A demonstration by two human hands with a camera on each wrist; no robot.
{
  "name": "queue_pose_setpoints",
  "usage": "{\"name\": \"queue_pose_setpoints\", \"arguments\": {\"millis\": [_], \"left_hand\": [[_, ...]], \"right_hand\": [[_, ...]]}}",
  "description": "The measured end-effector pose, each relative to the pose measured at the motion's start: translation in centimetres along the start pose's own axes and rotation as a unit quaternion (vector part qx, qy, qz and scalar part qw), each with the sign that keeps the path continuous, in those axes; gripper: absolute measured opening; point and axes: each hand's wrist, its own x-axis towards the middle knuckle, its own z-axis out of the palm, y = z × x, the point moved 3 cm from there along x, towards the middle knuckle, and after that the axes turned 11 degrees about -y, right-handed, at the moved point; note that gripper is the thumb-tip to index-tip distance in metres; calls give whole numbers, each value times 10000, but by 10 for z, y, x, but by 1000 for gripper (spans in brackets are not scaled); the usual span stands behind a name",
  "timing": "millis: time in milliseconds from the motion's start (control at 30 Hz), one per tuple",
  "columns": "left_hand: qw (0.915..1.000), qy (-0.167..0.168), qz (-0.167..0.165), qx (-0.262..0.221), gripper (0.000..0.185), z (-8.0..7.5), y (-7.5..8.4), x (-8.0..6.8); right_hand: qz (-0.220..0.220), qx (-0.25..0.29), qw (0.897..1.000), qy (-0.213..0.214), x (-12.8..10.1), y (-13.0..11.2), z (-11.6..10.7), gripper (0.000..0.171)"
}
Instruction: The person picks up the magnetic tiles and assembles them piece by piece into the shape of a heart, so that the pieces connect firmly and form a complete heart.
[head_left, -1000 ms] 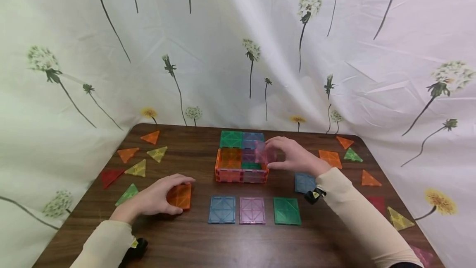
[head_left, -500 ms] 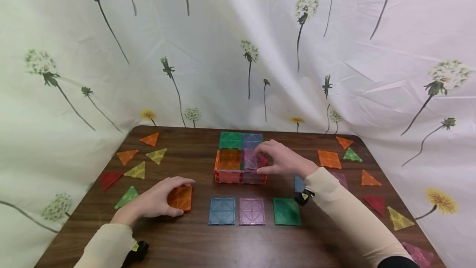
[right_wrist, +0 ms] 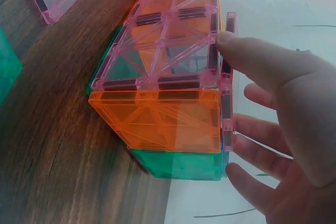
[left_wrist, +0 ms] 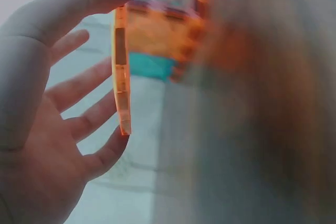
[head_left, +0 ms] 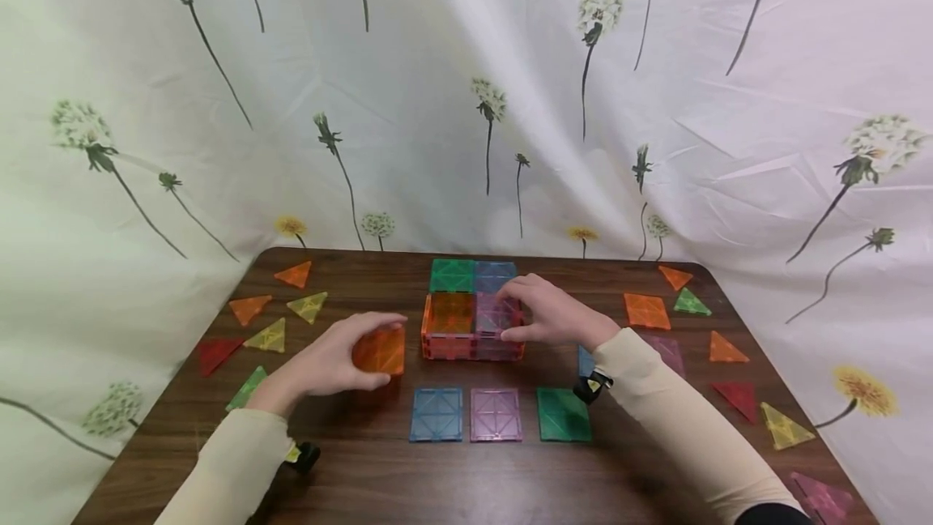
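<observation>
My left hand (head_left: 328, 359) holds an orange square magnetic tile (head_left: 382, 351) by its edges, left of a low box of magnetic tiles (head_left: 449, 347). In the left wrist view that tile (left_wrist: 121, 77) appears edge-on between thumb and fingertips. At the box's right half, my right hand (head_left: 550, 313) grips a pink square tile (head_left: 490, 313) lying over the top. The right wrist view shows this pink tile (right_wrist: 227, 98) edge-on against the box, thumb on one edge, fingertips on the opposite one. Green (head_left: 453, 275) and blue (head_left: 495, 275) tiles adjoin the box's far side.
Blue (head_left: 436, 415), pink (head_left: 496, 415) and green (head_left: 564, 415) square tiles lie in a row before the box. Triangle tiles (head_left: 266, 336) are scattered at the left; an orange square (head_left: 646, 311) and several triangles lie at the right. A printed curtain (head_left: 430, 144) hangs behind the table.
My right hand has brought the pink tile left onto the box's top and stays there. My left hand has moved right and away from me toward the box with the orange tile.
</observation>
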Motion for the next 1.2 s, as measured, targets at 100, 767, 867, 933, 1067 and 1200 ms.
{"name": "queue_pose_setpoints", "arguments": {"millis": [100,767,867,933,1067,1200], "left_hand": [[9996,69,163,221,81,-10,15,25],[9956,-817,144,436,82,-2,38,119],[9955,-810,104,488,81,0,39,122],[9958,-782,101,465,81,1,38,123],[9963,-725,138,441,81,2,38,123],[9970,-671,151,340,81,3,36,122]], "right_hand": [[-44,25,10000,32,0,1,0,52],[143,121,9998,-38,0,3,2,53],[121,81,9999,-42,1,3,2,54],[102,38,9999,-55,2,3,2,54],[95,5,9999,-64,3,4,2,54],[114,50,9999,-12,2,5,3,55]]}}
